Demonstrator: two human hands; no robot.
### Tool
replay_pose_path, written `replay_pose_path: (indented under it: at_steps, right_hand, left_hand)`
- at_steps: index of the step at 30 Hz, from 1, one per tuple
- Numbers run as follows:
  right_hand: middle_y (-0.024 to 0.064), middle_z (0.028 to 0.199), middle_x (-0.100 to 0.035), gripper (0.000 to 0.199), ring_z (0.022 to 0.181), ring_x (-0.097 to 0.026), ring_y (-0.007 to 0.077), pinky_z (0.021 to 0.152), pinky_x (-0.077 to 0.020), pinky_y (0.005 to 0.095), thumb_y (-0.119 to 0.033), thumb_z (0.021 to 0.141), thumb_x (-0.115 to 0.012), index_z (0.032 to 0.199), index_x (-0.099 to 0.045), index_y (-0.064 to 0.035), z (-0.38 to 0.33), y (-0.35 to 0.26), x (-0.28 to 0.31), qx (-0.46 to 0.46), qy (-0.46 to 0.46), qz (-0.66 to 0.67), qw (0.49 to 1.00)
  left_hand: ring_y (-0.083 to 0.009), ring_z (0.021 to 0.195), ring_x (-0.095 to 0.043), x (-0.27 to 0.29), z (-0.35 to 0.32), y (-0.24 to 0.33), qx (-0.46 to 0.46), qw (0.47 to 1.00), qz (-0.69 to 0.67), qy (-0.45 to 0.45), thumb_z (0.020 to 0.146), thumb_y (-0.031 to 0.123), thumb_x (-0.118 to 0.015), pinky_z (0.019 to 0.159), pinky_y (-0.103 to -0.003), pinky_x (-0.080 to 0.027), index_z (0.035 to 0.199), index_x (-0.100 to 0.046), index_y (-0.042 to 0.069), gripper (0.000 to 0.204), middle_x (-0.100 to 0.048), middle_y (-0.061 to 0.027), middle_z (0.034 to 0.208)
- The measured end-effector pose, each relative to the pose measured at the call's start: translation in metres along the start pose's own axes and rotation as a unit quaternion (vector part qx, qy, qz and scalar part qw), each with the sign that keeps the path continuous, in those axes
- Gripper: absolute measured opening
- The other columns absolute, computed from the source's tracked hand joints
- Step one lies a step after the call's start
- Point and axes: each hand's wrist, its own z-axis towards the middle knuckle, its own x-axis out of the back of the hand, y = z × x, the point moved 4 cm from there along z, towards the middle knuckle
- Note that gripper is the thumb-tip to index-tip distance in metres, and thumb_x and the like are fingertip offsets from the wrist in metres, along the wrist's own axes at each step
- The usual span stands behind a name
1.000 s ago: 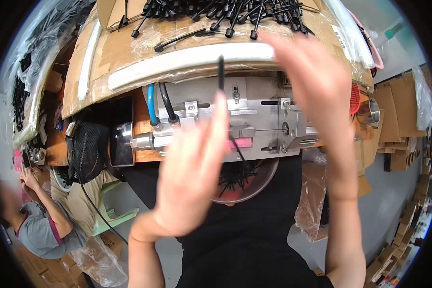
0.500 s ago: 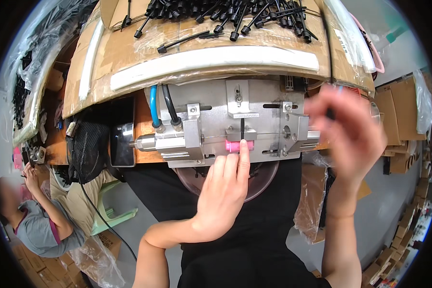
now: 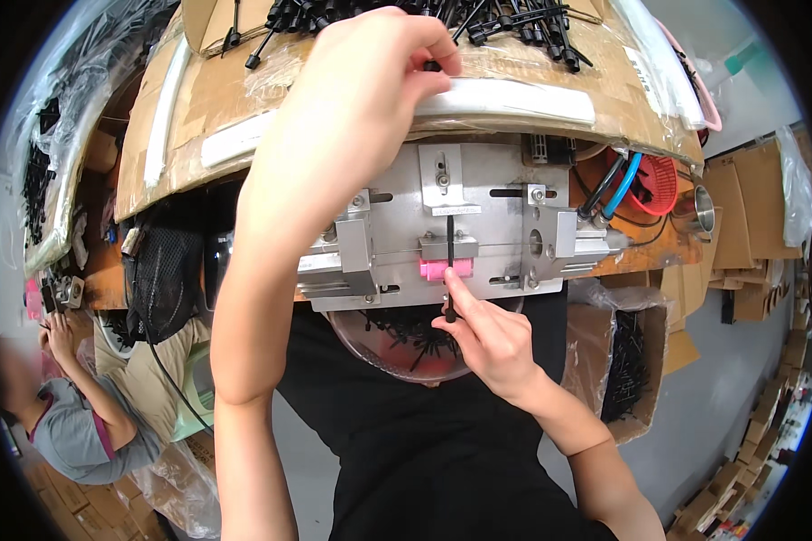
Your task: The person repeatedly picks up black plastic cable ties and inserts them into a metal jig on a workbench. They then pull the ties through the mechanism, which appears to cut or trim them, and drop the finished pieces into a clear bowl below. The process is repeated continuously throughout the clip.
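co-worker (image 3: 72, 424) seated lower left | red basket (image 3: 656, 185) right of blue hose (image 3: 624, 180) | steel cup (image 3: 700, 209) beside basket | black mesh bag (image 3: 162, 270) left | cardboard boxes (image 3: 749, 239) right

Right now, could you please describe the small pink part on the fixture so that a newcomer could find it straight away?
Start at the flat grey metal fixture plate bolted below the cardboard-covered bench edge. At its lower middle sits the pink block, just above the right hand, with a thin black stick standing across it. It is the only bright pink piece on the bare metal.

Thin black cable tie (image 3: 449, 261) — upright across the pink block (image 3: 446, 269).
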Motion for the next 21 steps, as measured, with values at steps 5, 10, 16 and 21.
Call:
replay_pose_path:
  at_steps: [5,10,16,21]
  right_hand:
    - [0.0026,0.081,-0.061,0.053,0.061,-0.059,0.0119,0.048,-0.0470,0.0263,-0.020,0.079,-0.074,0.129,-0.061,-0.0073,0.048,-0.009,0.048,0.090,-0.107,-0.129,0.982]
    - [0.0090,0.087,-0.070,0.022,0.069,-0.066,0.0263,0.057,-0.0505,0.0357,-0.008,0.080,-0.068,0.102,-0.067,-0.0056,0.190,0.013,0.076,0.237,0.000,-0.352,0.905]
    - [0.0190,0.077,-0.068,0.016,0.073,-0.068,0.0333,0.067,-0.0544,0.0375,-0.008,0.087,-0.062,0.101,-0.068,-0.0019,0.251,0.030,0.069,0.176,-0.128,-0.161,0.963]
    - [0.0150,0.080,-0.069,0.020,0.072,-0.068,0.0262,0.065,-0.0524,0.0333,-0.007,0.085,-0.066,0.103,-0.065,0.0009,0.212,0.011,0.125,-0.054,0.091,0.098,0.990]
  left_hand:
    - [-0.0206,0.079,-0.055,-0.008,-0.077,0.057,0.107,0.988,0.015,0.112,0.071,-0.009,-0.070,0.074,-0.033,-0.047,0.130,-0.060,0.006,0.062,-0.059,-0.0068,0.090]
    - [-0.0239,0.083,-0.054,-0.055,-0.153,0.090,0.099,0.993,0.056,0.011,0.070,-0.005,-0.068,0.077,-0.034,-0.046,0.136,-0.050,-0.006,0.069,-0.055,-0.0109,0.096]
    - [-0.0208,0.082,-0.051,-0.100,-0.162,0.093,0.102,0.988,0.110,-0.040,0.074,-0.001,-0.062,0.075,-0.031,-0.047,0.139,-0.044,-0.008,0.068,-0.049,-0.0086,0.094]
    - [-0.0207,0.082,-0.050,-0.105,-0.153,0.090,0.089,0.990,0.106,-0.041,0.074,0.000,-0.062,0.077,-0.030,-0.047,0.142,-0.041,-0.008,0.071,-0.048,-0.0083,0.093]
